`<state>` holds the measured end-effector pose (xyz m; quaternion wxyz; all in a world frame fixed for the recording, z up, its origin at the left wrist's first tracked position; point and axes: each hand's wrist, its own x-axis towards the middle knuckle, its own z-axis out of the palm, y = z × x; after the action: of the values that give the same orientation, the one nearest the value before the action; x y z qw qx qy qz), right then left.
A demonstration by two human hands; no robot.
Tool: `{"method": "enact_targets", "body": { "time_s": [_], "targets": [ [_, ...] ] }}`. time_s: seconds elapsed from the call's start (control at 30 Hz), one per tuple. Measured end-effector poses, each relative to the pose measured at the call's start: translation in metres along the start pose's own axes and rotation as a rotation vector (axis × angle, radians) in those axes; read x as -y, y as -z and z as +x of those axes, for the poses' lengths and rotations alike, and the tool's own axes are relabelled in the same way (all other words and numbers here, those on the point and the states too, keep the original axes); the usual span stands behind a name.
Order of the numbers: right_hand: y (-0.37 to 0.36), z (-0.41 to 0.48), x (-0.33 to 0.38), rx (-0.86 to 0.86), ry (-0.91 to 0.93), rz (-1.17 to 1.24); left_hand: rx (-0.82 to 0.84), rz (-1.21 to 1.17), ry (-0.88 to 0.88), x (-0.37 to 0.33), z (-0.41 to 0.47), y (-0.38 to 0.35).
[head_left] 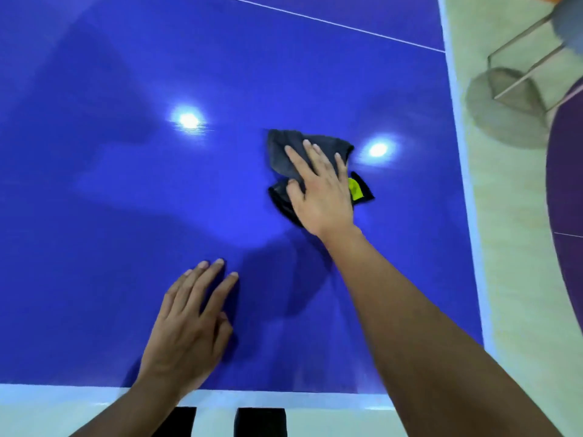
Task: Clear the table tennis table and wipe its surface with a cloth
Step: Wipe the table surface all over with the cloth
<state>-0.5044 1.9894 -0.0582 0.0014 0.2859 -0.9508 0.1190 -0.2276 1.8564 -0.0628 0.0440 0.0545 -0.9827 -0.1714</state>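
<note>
On the blue table tennis table [126, 216], somewhat right of its middle, our right hand [321, 190] lies flat on a dark grey cloth [284, 149]. The fingers are straight and slightly spread, and the palm presses the bunched fabric onto the surface. Nothing is pinched: the fingers lie over the cloth, not curled round it. The cloth is crumpled rather than folded. Part of it shows beyond our fingertips, a darker fold pokes out beneath the thumb, and a bright yellow tag [355, 189] peeks out on the little-finger side.

Our left hand [189, 320] rests nearer to us, close to the white edge stripe [284, 398] and well apart from the cloth. Its fingers are straight and close together, the tips on the blue surface. Whether the palm touches the table we cannot tell.

Two bright lamp reflections glare on the tabletop, one [188, 120] to the left of the cloth and the other [378, 149] just beside its right end. A thin white line [331, 23] crosses the far part of the table.

Past the right edge we see a pale floor [511, 279] and a blurred metal-framed chair [504, 86] standing on it. A purple shape [564, 184] curves along the frame's border, and we cannot say what it is. Below the near edge sit two black shapes [258, 422], cropped too much to identify.
</note>
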Motion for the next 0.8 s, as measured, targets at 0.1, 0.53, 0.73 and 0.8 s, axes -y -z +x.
{"method": "enact_targets", "body": {
  "time_s": [0.1, 0.53, 0.73, 0.8],
  "targets": [
    [0.027, -0.048, -0.110, -0.046, -0.236, -0.042, -0.002, 0.050, 0.024, 0.002, -0.001, -0.003],
    [0.045, -0.091, -0.207, -0.108, -0.525, -0.028, 0.032, 0.145, 0.094, -0.004, -0.001, 0.007],
    [0.036, -0.098, -0.173, -0.111, -0.484, 0.001, 0.012, 0.056, 0.052, 0.010, -0.013, 0.015],
    [0.024, -0.104, -0.129, -0.119, -0.424, -0.014, -0.017, 0.011, 0.132, 0.026, -0.031, 0.026]
  ]
}}
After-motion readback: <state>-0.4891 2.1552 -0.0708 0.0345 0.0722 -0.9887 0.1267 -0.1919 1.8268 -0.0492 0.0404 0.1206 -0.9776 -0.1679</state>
